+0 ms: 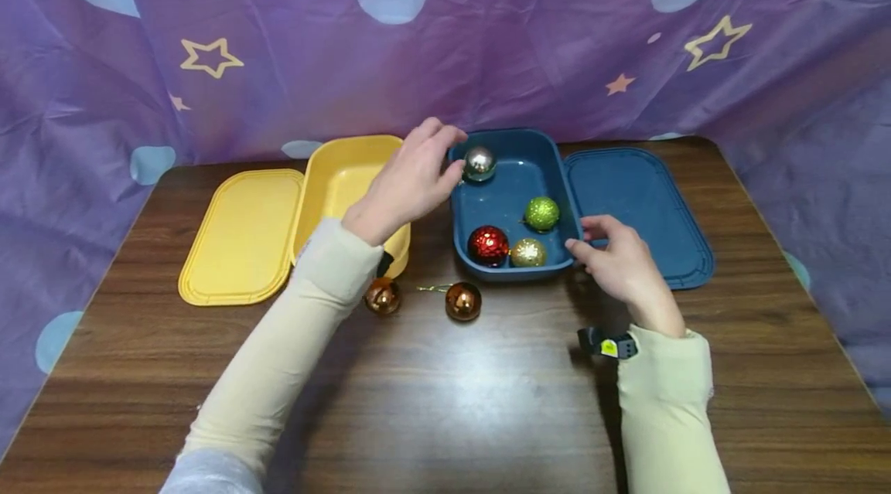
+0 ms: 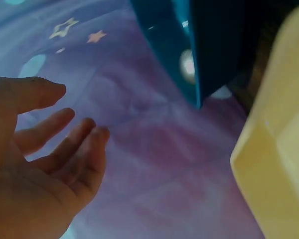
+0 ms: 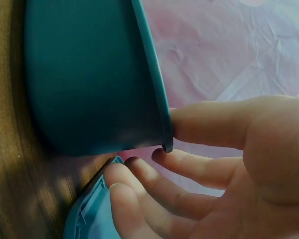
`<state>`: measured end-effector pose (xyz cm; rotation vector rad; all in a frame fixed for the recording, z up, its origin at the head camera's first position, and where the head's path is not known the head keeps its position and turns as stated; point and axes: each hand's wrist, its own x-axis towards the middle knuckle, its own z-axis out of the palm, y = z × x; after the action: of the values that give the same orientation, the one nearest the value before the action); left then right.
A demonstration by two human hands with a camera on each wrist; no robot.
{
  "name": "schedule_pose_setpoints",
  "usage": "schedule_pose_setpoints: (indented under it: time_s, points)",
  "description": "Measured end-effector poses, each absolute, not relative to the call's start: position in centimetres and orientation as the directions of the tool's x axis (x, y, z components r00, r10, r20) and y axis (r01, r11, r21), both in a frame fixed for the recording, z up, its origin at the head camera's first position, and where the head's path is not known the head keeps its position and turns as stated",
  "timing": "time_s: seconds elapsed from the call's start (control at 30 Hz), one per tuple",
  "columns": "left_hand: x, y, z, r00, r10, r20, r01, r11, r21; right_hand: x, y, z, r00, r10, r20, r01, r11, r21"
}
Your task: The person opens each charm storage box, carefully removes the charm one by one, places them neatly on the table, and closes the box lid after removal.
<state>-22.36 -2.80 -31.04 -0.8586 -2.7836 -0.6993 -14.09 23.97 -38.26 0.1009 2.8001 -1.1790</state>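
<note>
My left hand [image 1: 415,173] hovers at the left rim of a blue plastic box [image 1: 503,196], beside a silver ball ornament [image 1: 480,163] lying inside. Its fingers are loosely bent, and the left wrist view shows nothing between them. At the box's near right corner my right hand [image 1: 622,260] holds the rim, thumb on top and fingertips below it. The right wrist view shows this thumb [image 3: 209,123] against the rim. Also in the box lie a green ball ornament [image 1: 541,213], a red one [image 1: 488,246] and a gold one [image 1: 528,252].
Two copper-brown ball ornaments [image 1: 463,301] lie on the wooden table [image 1: 445,417] in front of the boxes. A yellow box [image 1: 348,161] stands left, partly hidden by my left arm, with a yellow lid [image 1: 244,235] beside it. A blue lid [image 1: 636,204] lies right.
</note>
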Motion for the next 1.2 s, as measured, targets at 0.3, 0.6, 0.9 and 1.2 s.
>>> schedule_pose_setpoints:
  time_s: [0.3,0.6,0.9,1.2]
  points:
    - [-25.6,0.4,-33.3,-0.860,0.486,0.156,0.508,0.782,0.362,-14.0,23.6,-38.1,-0.994,0.027,-0.106,0.093,0.722,-0.685]
    - [-27.3,1.6,-35.7,-0.879,0.477,-0.011,0.432,0.805,0.405,-14.1,23.7,-38.0,-0.990,0.037,-0.133,0.118,0.729,-0.675]
    - [-27.7,2.4,-36.2,-0.884,0.459,-0.085,0.407,0.847,0.342,-14.1,23.8,-37.7,-0.989,0.037,-0.141,0.123,0.730,-0.672]
    - [-27.9,3.0,-36.9,-0.884,0.433,-0.175,0.368,0.878,0.307,-13.8,24.0,-37.8,-0.990,0.025,-0.136,0.111,0.733,-0.671]
